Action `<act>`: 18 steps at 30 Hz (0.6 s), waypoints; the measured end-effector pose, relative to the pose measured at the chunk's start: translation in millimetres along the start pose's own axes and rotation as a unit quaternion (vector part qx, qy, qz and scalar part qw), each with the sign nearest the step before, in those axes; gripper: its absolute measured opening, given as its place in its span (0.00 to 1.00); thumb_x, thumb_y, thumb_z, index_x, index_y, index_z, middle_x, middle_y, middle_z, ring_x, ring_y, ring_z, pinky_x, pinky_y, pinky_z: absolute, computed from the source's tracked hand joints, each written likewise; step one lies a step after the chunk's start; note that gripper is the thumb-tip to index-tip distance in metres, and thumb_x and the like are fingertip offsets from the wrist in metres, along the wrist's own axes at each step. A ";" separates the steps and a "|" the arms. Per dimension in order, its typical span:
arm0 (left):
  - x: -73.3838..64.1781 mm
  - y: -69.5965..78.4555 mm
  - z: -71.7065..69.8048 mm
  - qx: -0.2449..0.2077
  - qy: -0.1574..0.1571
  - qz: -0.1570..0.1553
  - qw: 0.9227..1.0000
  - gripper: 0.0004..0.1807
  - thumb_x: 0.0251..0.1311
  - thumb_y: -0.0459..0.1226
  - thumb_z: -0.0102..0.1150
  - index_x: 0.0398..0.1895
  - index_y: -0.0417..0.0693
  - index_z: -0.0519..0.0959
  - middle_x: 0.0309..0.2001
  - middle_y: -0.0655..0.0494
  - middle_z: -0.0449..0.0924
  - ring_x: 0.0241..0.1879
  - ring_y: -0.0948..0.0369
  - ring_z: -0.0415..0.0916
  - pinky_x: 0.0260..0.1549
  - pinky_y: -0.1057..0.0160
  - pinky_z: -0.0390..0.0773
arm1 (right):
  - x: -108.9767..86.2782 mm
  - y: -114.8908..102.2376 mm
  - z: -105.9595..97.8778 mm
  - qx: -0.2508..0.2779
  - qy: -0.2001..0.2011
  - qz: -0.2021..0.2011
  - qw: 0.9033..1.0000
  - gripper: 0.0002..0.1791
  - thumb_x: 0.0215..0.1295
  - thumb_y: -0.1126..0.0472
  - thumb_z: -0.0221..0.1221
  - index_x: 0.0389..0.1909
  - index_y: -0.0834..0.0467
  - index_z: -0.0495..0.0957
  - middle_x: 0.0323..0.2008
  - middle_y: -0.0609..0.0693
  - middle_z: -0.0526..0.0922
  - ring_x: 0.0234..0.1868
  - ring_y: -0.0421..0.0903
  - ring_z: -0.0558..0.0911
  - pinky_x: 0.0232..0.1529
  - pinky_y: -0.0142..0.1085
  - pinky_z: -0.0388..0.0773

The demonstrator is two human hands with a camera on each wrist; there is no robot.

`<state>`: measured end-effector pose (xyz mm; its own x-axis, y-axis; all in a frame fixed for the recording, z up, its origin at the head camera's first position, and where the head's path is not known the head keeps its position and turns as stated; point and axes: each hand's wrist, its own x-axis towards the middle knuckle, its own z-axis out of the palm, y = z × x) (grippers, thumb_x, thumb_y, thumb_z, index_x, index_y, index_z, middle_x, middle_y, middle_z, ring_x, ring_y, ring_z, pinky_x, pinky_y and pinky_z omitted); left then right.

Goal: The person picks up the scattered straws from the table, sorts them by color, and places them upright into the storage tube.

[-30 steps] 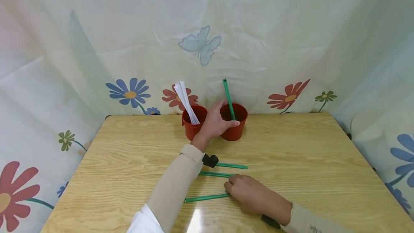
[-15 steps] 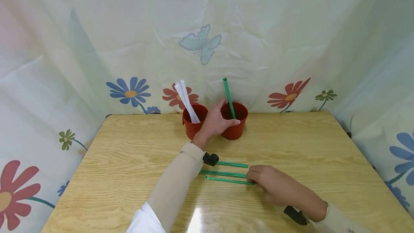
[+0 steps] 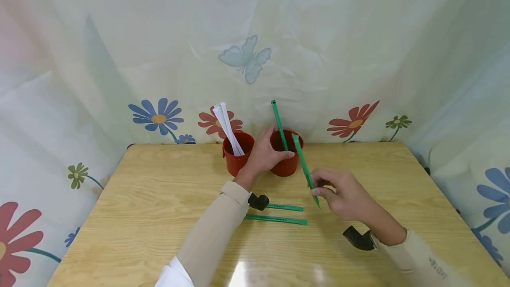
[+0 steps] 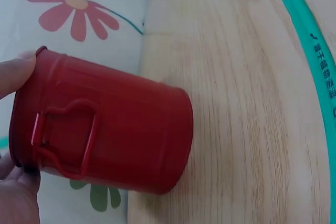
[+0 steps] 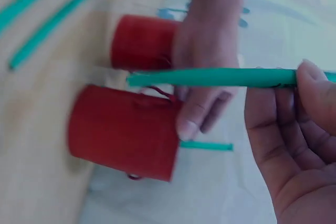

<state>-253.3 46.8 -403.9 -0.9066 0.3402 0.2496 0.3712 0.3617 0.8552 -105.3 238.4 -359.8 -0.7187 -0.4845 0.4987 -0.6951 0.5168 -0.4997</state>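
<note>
My left hand [image 3: 263, 155] grips the rim of the right-hand red bucket [image 3: 284, 168], thumb at the front and fingers round its left side. One green wrapped straw [image 3: 277, 118] leans upright inside that bucket. In the head view my right hand [image 3: 343, 193] pinches another green wrapped straw [image 3: 303, 166] near its lower end. That straw tilts with its top in front of the bucket's right rim. Seen from the right wrist, the pinched straw [image 5: 210, 77] lies between thumb and fingers. Two more green straws [image 3: 279, 219] lie on the table, their left parts hidden by my left forearm.
A second red bucket [image 3: 234, 165] stands just left of the first, holding several white wrapped straws [image 3: 228, 124]. Both buckets are near the back edge of the wooden table [image 3: 167, 198]. A flower-printed curtain [image 3: 311, 65] hangs behind and at the sides.
My right hand has lifted the nearest green straw off the table and carried it up toward the right bucket, turning it steeper. My left hand stays on the bucket's rim.
</note>
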 end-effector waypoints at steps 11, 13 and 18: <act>0.3 -0.2 7.1 -0.022 0.018 0.020 0.999 0.57 0.47 0.47 0.77 0.77 0.51 0.51 0.71 0.48 0.63 0.70 0.49 0.62 0.66 0.43 0.69 | 60.4 9.9 -13.9 -0.042 0.110 0.038 0.992 0.09 0.55 0.76 0.65 0.27 0.59 0.79 0.24 0.47 0.82 0.27 0.37 0.79 0.33 0.24 0.79; 0.8 -1.9 7.6 -0.022 0.017 0.026 0.999 0.57 0.47 0.47 0.77 0.77 0.52 0.51 0.71 0.48 0.63 0.70 0.51 0.62 0.67 0.44 0.68 | 71.4 14.7 -13.7 -0.053 0.130 0.048 0.989 0.08 0.56 0.75 0.66 0.27 0.60 0.79 0.23 0.49 0.81 0.26 0.38 0.78 0.32 0.22 0.76; 3.4 -4.3 6.5 -0.040 0.019 0.046 0.998 0.51 0.48 0.44 0.77 0.73 0.50 0.57 0.68 0.47 0.67 0.68 0.54 0.64 0.67 0.42 0.68 | 91.8 31.7 -3.8 -0.047 0.157 0.082 0.983 0.03 0.60 0.72 0.64 0.31 0.64 0.79 0.25 0.54 0.81 0.28 0.44 0.79 0.37 0.24 0.78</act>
<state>-256.7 52.0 -409.6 -0.8766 0.3355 0.3449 0.4379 0.2593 0.8608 -193.3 213.0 -327.2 -0.7707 -0.1544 0.6182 -0.5549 0.6396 -0.5320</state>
